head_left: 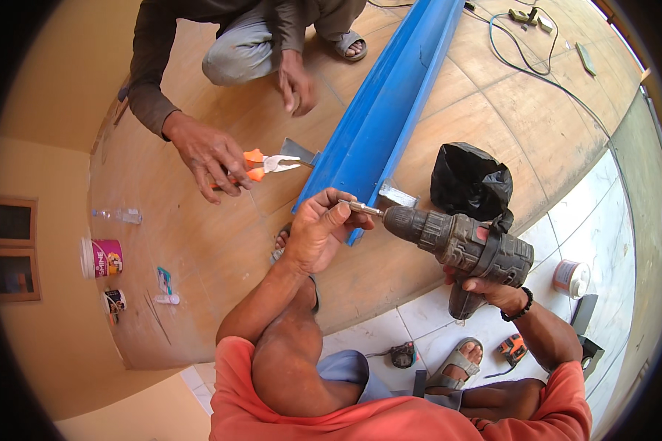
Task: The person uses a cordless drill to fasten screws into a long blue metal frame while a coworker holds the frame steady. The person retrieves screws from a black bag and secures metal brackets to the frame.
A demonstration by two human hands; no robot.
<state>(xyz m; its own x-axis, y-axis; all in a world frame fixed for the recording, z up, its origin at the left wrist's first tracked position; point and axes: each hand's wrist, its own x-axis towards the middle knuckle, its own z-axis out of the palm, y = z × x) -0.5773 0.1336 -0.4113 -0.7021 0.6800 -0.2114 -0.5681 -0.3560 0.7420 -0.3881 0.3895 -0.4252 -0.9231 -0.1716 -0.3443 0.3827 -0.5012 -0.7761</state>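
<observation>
My right hand (495,292) is wrapped round the grip of a dark cordless drill (474,246), its chuck pointing left. A silver bit holder (365,209) sticks out of the chuck, and my left hand (321,229) pinches its tip between thumb and fingers. Whether a screw sits there is too small to tell. Just beyond lies a long blue metal channel (360,140), its near end close to my left hand. Across from me, a crouching person's hand (207,156) holds orange-handled pliers (272,163), jaws at a thin metal piece beside the channel's end.
A black plastic bag (469,180) stands right of the channel. Near my feet lie a black tape measure (403,356) and an orange tape measure (513,348). A white tub (571,278) is at right, a pink bucket (104,258) at left. A cable (566,92) crosses the far right floor.
</observation>
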